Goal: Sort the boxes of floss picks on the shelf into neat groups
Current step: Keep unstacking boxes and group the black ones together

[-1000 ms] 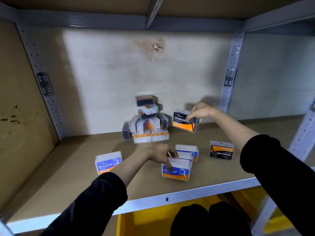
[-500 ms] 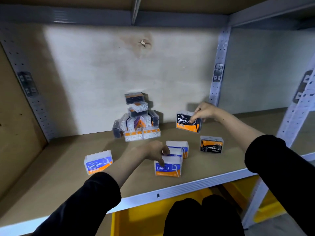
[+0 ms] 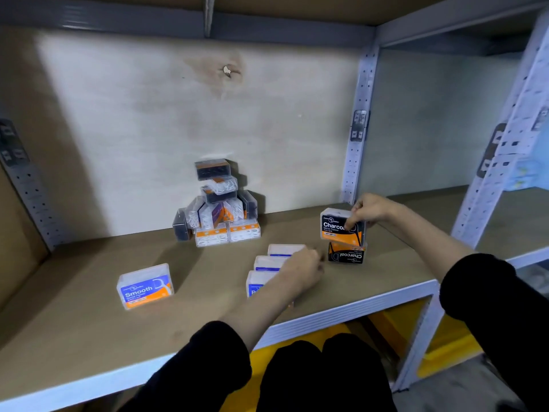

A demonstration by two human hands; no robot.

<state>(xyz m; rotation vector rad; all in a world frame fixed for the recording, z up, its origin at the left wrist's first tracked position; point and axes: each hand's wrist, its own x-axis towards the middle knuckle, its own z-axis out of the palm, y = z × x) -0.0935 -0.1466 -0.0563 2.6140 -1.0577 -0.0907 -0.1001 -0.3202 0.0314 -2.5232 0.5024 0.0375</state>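
Boxes marked "Charcoal" meet at right: the right hand (image 3: 371, 208) pinches the upper box (image 3: 335, 230), seemingly resting on the lower box (image 3: 346, 256), whose label is upside down. The left hand (image 3: 303, 267) covers the blue row (image 3: 267, 263) — I cannot tell its grip; the "Smooth" box (image 3: 145, 288) stands apart.

The upper Charcoal box (image 3: 341, 228) is black and orange with white lettering, as is the lower Charcoal box (image 3: 346, 254). The Smooth box (image 3: 145, 288) is blue and orange, its top clear. The shelf (image 3: 89, 316) is brown, edged white. The bin (image 3: 445, 349) is yellow.
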